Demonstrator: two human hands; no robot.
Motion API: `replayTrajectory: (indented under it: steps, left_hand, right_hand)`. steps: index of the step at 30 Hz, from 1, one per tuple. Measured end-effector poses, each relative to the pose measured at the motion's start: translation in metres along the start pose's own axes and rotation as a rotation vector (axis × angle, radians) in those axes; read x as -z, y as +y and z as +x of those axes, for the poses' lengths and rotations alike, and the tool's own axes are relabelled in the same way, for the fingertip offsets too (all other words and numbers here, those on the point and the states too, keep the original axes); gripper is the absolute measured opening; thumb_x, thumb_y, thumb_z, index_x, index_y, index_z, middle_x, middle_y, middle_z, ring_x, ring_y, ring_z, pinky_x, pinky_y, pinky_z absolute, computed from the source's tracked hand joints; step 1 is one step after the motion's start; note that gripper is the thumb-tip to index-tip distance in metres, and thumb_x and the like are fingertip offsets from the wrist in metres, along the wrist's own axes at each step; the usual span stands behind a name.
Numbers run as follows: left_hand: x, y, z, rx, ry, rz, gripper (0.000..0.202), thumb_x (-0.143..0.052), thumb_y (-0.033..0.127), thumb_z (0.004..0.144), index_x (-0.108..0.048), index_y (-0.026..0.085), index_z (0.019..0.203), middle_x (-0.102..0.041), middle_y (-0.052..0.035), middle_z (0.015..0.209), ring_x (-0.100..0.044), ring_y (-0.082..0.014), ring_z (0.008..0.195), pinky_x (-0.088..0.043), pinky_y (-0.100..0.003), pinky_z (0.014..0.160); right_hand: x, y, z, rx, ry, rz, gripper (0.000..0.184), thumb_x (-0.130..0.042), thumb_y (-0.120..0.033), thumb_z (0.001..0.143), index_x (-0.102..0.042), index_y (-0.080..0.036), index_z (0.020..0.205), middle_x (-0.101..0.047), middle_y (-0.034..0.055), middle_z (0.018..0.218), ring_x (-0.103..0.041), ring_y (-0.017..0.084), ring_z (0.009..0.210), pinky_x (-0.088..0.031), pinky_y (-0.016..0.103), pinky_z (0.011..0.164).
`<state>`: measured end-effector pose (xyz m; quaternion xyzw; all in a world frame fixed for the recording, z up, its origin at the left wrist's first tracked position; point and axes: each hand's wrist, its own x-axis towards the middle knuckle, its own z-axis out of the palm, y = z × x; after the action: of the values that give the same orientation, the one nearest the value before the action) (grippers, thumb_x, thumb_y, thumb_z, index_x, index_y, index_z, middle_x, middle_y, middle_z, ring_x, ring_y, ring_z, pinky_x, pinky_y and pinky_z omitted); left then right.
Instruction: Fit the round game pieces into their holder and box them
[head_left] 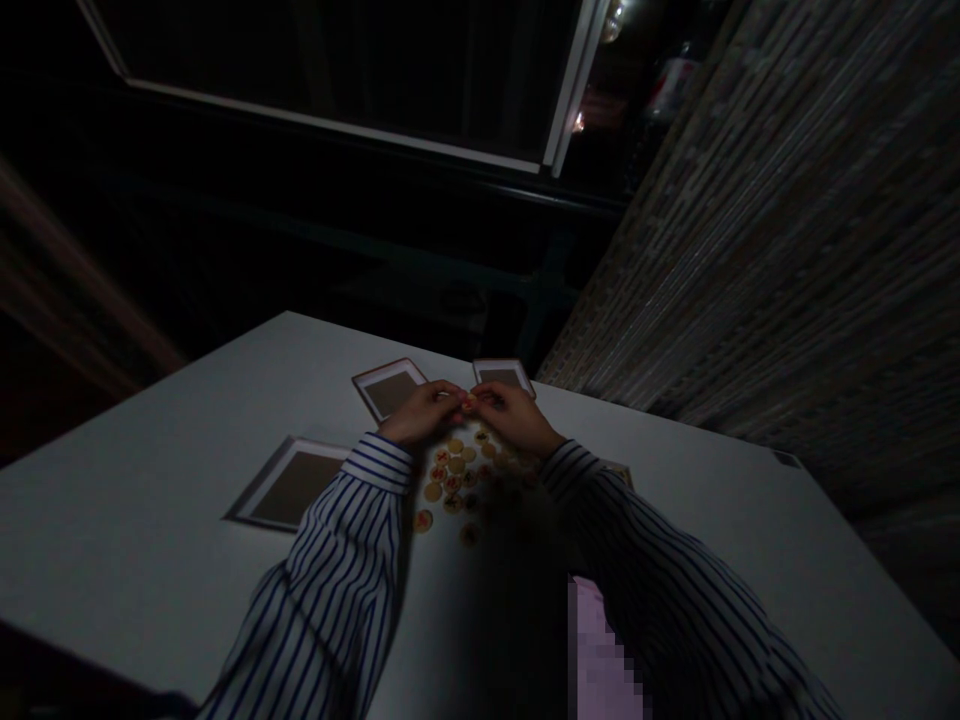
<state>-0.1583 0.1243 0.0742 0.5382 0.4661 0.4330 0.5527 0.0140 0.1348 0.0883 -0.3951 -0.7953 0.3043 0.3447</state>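
My left hand [426,410] and my right hand [519,414] meet over the far part of the white table. A small round Chinese chess piece [469,402] with a red mark is pinched between their fingertips. Both hands are closed, thumbs and fingers drawn together. Below them lie several more wooden chess pieces [452,482], some with red or black characters and some plain side up. Shadow from my arms darkens the pieces on the right, so their faces are hard to read.
Shallow open boxes lie around the pieces: a left one [262,482], a far one [373,377] and one behind my right hand [498,365]. My right sleeve partly covers another object [624,472]. A string curtain [720,250] hangs along the white table's [150,430] right side.
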Motion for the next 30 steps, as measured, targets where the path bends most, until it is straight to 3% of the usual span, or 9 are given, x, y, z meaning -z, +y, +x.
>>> replayTrajectory:
  steps: [6, 10, 15, 23, 30]
  left_hand:
    - [0.005, 0.001, 0.000, -0.003, 0.038, 0.241, 0.021, -0.055, 0.035, 0.076, -0.057, 0.016, 0.082, -0.065, -0.0026, 0.072, -0.058, -0.0116, 0.059, -0.044, -0.023, 0.057]
    - [0.017, -0.001, 0.000, -0.070, 0.133, 0.577, 0.018, -0.049, 0.029, 0.077, -0.060, 0.014, 0.078, -0.065, -0.0060, 0.077, -0.060, -0.0160, 0.071, -0.045, -0.026, 0.066]
    - [0.030, -0.004, -0.004, -0.057, 0.198, 0.884, 0.023, -0.049, 0.026, 0.076, -0.067, 0.015, 0.087, -0.068, -0.0106, 0.088, -0.061, -0.0222, 0.083, -0.044, -0.031, 0.077]
    - [0.025, -0.013, -0.003, -0.058, 0.019, 1.048, 0.033, -0.048, 0.019, 0.076, -0.067, 0.018, 0.103, -0.066, -0.0104, 0.106, -0.059, -0.0233, 0.100, -0.042, -0.032, 0.088]
    - [0.023, -0.021, -0.001, -0.063, -0.013, 1.058, 0.032, -0.048, 0.021, 0.076, -0.068, 0.019, 0.100, -0.066, -0.0102, 0.108, -0.058, -0.0237, 0.104, -0.040, -0.032, 0.092]
  right_hand:
    - [-0.005, 0.007, 0.005, -0.135, -0.034, 0.052, 0.023, -0.060, -0.031, 0.076, -0.061, -0.013, 0.090, -0.066, 0.0032, 0.079, -0.060, 0.012, 0.073, -0.045, 0.023, 0.064]
    - [-0.007, 0.021, 0.003, -0.172, -0.145, -0.172, 0.020, -0.058, -0.028, 0.078, -0.061, -0.015, 0.093, -0.066, 0.0022, 0.078, -0.059, 0.012, 0.069, -0.042, 0.022, 0.060]
    - [-0.011, 0.023, -0.002, -0.079, -0.265, -0.487, 0.022, -0.051, -0.027, 0.083, -0.062, -0.020, 0.101, -0.068, 0.0030, 0.092, -0.060, 0.014, 0.085, -0.041, 0.023, 0.072]
    - [-0.019, 0.015, 0.002, -0.063, -0.372, -0.718, 0.029, -0.042, -0.030, 0.087, -0.061, -0.023, 0.107, -0.067, 0.0048, 0.103, -0.059, 0.017, 0.095, -0.039, 0.025, 0.078]
    - [-0.020, 0.012, 0.002, -0.076, -0.383, -0.795, 0.030, -0.041, -0.033, 0.087, -0.062, -0.020, 0.103, -0.067, 0.0091, 0.101, -0.059, 0.021, 0.094, -0.039, 0.029, 0.075]
